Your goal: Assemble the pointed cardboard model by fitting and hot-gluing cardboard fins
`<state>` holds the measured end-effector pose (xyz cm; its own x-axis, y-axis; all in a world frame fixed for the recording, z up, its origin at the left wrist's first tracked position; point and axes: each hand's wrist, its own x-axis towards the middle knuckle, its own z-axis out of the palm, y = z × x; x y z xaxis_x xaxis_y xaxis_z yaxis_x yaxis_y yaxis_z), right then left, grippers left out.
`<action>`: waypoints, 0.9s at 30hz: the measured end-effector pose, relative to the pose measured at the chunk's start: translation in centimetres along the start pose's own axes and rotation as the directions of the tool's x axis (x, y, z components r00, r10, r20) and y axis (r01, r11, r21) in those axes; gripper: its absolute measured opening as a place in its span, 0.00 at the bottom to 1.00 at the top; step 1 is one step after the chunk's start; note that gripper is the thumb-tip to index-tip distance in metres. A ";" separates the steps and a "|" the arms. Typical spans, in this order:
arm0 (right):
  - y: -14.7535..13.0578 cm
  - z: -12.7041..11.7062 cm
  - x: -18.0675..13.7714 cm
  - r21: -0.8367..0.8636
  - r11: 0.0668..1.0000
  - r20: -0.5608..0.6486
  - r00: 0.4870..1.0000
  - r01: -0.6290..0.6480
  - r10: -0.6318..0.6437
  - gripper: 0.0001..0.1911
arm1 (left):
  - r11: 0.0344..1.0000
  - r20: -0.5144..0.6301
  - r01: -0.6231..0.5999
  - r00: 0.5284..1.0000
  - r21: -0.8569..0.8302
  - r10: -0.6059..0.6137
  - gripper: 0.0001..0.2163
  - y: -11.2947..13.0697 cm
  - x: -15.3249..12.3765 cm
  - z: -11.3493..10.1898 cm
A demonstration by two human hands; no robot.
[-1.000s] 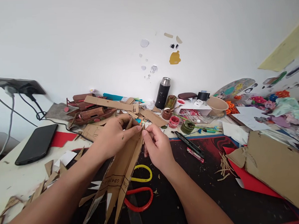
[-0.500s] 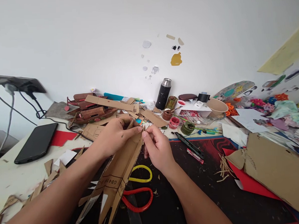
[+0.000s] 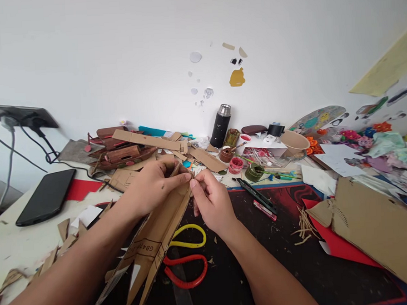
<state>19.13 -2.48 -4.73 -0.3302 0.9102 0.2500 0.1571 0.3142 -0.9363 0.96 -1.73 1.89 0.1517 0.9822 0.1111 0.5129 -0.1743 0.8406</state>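
1. In the head view, the card (image 3: pixel 159 227) is seen slanting from the centre toward the lower left, held above the dark mat (image 3: pixel 226 265), with part of the scissors (image 3: pixel 184 261) covered by it.
2. Its upper end is clamped between the thumb and fingers of the left hand (image 3: pixel 157 184); the narrow tip beside that thumb is pinched by the right hand (image 3: pixel 211 200), the two hands nearly touching.
3. Light weight and little slip are to be expected; stiffness is likely along the folded length, weakness at the creases and at the thin points cut into the lower end, which could be bent easily.
4. It is best gripped flat near the folded upper end, with those points left free.
5. Compared with the first frame, the lower points have been swung further left, while nearly the same grip is kept by both hands.
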 end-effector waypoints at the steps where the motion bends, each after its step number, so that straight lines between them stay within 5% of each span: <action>1: 0.0 0.0 0.0 -0.008 1.000 0.001 1.000 0.001 -0.001 0.16 | 1.000 -0.002 -0.003 1.000 0.008 0.003 0.14 -0.1 0.0 0.0; 27: 0.9 0.4 0.1 0.102 0.995 0.000 1.000 -0.001 0.001 0.16 | 0.996 -0.067 -0.041 0.997 0.074 0.046 0.10 -0.5 -0.8 0.9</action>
<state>18.81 -2.21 -5.61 -0.3304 0.9105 0.2487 0.0616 0.2838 -0.9569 1.34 -2.46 0.91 0.1186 0.9756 0.1848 0.5677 -0.2193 0.7935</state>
